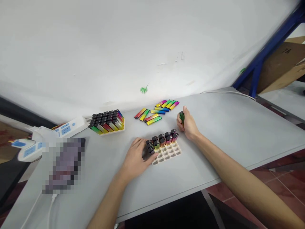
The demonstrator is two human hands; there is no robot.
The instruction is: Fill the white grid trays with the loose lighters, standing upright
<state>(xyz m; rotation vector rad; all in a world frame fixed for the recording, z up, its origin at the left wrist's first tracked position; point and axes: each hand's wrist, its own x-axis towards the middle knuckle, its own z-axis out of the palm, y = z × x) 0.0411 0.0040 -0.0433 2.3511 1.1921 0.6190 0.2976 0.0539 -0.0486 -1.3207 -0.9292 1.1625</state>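
Observation:
My right hand is closed in a fist round a green lighter, above the table right of the white tray. Most of that lighter is hidden by the fingers. My left hand wraps the left side of the white tray, its thumb at the front edge and its fingers behind the leftmost lighters. Black-topped lighters stand upright in the tray's two back rows, plus one nearer the front at the left. Bare pockets show in the front rows.
Loose coloured lighters lie near the wall. A full tray of lighters stands back left. Farther left are a white power strip and a blurred-out object with a cable. A white cable runs along the back right.

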